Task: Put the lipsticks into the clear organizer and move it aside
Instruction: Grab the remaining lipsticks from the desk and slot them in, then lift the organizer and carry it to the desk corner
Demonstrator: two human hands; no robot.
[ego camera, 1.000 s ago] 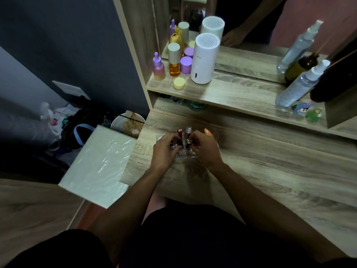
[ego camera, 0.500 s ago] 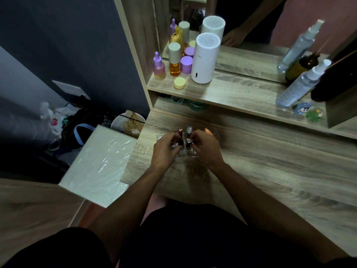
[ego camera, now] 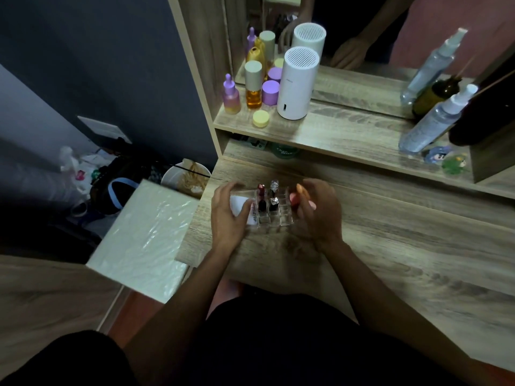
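The clear organizer (ego camera: 284, 217) stands on the wooden desk (ego camera: 390, 246) near its left edge. Several lipsticks stand upright in its slots: a red-capped one (ego camera: 261, 190), a silver-topped one (ego camera: 274, 187) and two dark ones (ego camera: 262, 206) in front. My left hand (ego camera: 225, 218) grips the organizer's left end, over a white label. My right hand (ego camera: 320, 215) curls around its right end. Something pink-orange (ego camera: 295, 199) shows at that hand's fingertips; I cannot tell what it is.
The shelf (ego camera: 334, 135) behind holds a white cylinder (ego camera: 298, 84), small bottles (ego camera: 253, 87), a yellow jar (ego camera: 261, 118) and a spray bottle (ego camera: 434, 121). A mirror rises behind it. A wrapped white board (ego camera: 145, 238) leans at the desk's left edge, with floor clutter beyond.
Both hands moved apart from the middle of the organizer to its two ends, uncovering the lipsticks that stand in the slots.
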